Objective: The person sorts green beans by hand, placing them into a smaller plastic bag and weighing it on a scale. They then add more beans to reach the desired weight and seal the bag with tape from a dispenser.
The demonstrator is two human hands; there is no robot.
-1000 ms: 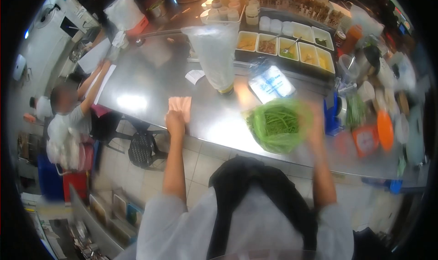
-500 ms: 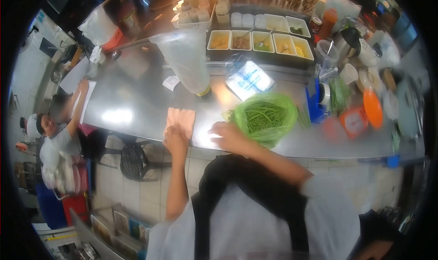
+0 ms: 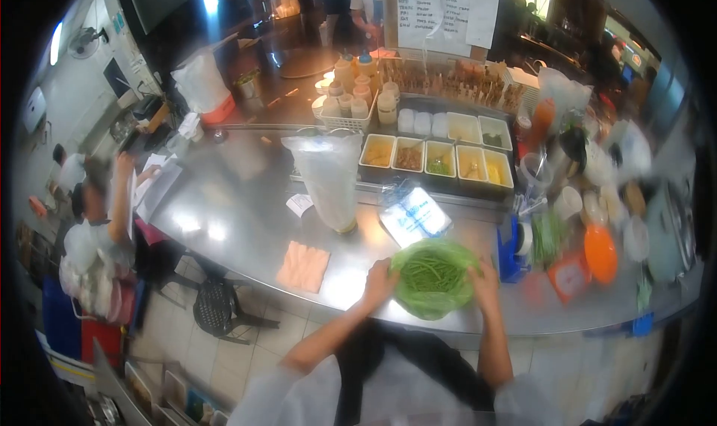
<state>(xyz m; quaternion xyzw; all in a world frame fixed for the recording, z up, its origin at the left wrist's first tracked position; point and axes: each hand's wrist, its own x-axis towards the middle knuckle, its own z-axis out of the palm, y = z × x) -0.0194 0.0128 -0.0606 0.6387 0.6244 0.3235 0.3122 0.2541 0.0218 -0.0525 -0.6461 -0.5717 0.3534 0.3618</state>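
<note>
Both hands sit on a green plastic bag of long beans (image 3: 433, 278) at the near edge of the steel counter (image 3: 239, 202). Starting at the far left, another person (image 3: 93, 224) leans over the counter's end with an arm raised over some papers (image 3: 153, 187). Further in, a pink folded cloth (image 3: 303, 266) lies flat on the steel, well apart from the hands. Behind it stands a tall clear bag (image 3: 328, 179), upright. Next comes the left hand (image 3: 379, 283), fingers curled against the green bag's left side, gripping the plastic. The bag is open at the top, beans showing. A clear packet with a blue print (image 3: 414, 215) lies just behind it. The right hand (image 3: 484, 285) clasps the bag's right side. Beyond, a blue box (image 3: 511, 250) stands near an orange lid (image 3: 602, 253).
</note>
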